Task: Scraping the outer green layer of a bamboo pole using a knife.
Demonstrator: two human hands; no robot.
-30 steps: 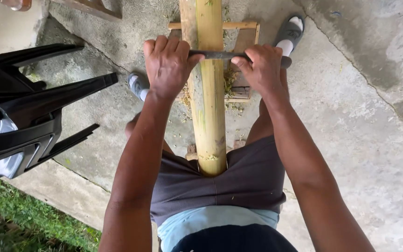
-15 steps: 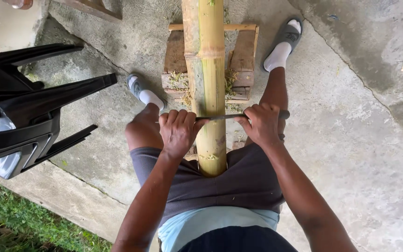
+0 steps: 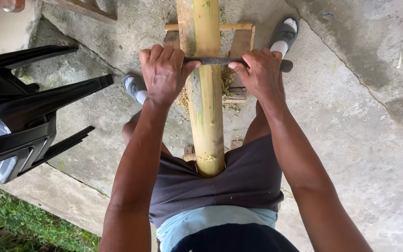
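You're outdoors in a yard, on a cracked concrete slab edged by grass, with a rough wooden stand littered with shavings and an overturned black plastic chair beside you.

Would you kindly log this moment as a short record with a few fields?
left hand: grips one end of the dark blade
right hand: grips the blade's other end
blade: lies crosswise on the bamboo pole
pole: runs between the person's legs, resting on a wooden stand
nearby: black plastic chair on the left; concrete floor
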